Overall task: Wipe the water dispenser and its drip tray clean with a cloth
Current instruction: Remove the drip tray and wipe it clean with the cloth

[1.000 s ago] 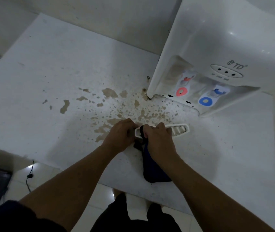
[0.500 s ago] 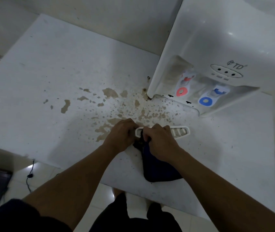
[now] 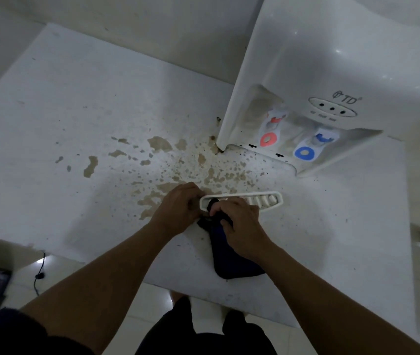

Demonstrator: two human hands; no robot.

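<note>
Near the front edge of the stained white table [image 3: 81, 103], the left hand [image 3: 178, 208] is closing around the left end of the white slotted plastic drip tray [image 3: 260, 199], steadying it, while the right hand [image 3: 242, 226] is gripping the dark blue cloth [image 3: 229, 262] and working it into the slots. The tray-wiping step looks under way; next probably comes moving rightward along the slots, then the white plastic water dispenser [image 3: 332, 60] standing at the table's far right corner.

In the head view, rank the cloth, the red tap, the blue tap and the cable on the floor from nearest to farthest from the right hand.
From the right hand:
1. Cloth: in its grasp.
2. Red tap: above, on the dispenser.
3. Blue tap: too close to the red tap to call.
4. Cable: far left, on the floor.
</note>
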